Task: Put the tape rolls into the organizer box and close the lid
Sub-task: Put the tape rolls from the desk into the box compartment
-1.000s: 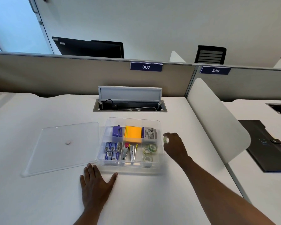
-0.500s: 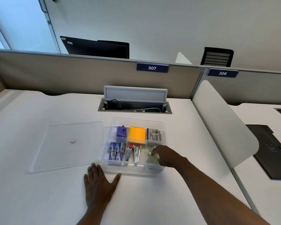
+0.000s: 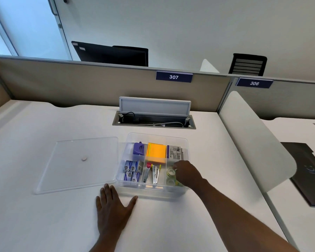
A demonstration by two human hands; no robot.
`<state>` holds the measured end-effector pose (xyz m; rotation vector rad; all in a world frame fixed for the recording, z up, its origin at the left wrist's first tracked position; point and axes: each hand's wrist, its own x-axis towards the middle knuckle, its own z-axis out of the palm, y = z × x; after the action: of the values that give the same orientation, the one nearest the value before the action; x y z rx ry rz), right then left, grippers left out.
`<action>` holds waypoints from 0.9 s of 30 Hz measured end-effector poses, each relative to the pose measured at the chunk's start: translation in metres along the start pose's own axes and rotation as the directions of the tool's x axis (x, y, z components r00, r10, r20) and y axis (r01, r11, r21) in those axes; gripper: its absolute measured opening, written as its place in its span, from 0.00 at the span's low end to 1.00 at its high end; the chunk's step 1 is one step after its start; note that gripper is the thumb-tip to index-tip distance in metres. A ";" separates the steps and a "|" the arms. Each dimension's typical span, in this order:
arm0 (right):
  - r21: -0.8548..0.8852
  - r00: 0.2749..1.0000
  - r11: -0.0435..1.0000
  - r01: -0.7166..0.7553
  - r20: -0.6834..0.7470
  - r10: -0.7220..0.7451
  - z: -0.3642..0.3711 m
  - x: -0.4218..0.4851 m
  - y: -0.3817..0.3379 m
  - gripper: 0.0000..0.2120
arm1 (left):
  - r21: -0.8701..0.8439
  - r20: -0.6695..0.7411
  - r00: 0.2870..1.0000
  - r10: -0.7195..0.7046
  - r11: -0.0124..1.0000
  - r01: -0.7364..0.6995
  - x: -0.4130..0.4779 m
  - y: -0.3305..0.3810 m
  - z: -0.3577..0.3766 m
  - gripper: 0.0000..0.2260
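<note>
Farthest left on the desk (image 3: 44,224) the clear lid (image 3: 76,164) lies flat and off the organizer box (image 3: 154,190), its right edge just beside the box's left wall, so closing is not yet done. My left hand (image 3: 113,210) rests palm down on the desk just in front of the box's near left corner, fingers spread, holding nothing. Inside the box, the left compartments hold a purple item and small blue packets, the middle ones an orange pad and what look like staple tools. My right hand (image 3: 186,172) reaches over the near right wall into the near right compartment, fingertips curled down at a tape roll (image 3: 170,172); I judge I am setting a roll in with the others, though whether my fingers pinch it or have let go I cannot tell, because the knuckles cover the contact. At least one more roll shows below it, but the clear plastic and pale tape blur together and my hand hides the rest of the compartment, so I cannot count them. I see no roll on the desk, so next I would draw the hand out, take the lid by an edge and seat it squarely on the rim.
</note>
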<state>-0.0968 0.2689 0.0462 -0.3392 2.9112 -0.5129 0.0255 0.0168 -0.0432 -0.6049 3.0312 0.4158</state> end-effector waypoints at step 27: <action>-0.175 0.983 0.984 -0.043 -0.184 0.010 0.019 0.011 -0.011 0.09 | -0.013 -0.021 1.000 0.002 1.000 -0.003 0.000 0.001 -0.003 0.52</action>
<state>-0.1018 0.2500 0.0313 -0.2890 3.1447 -0.2937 0.0252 0.0167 -0.0405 -0.6100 3.0513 0.4326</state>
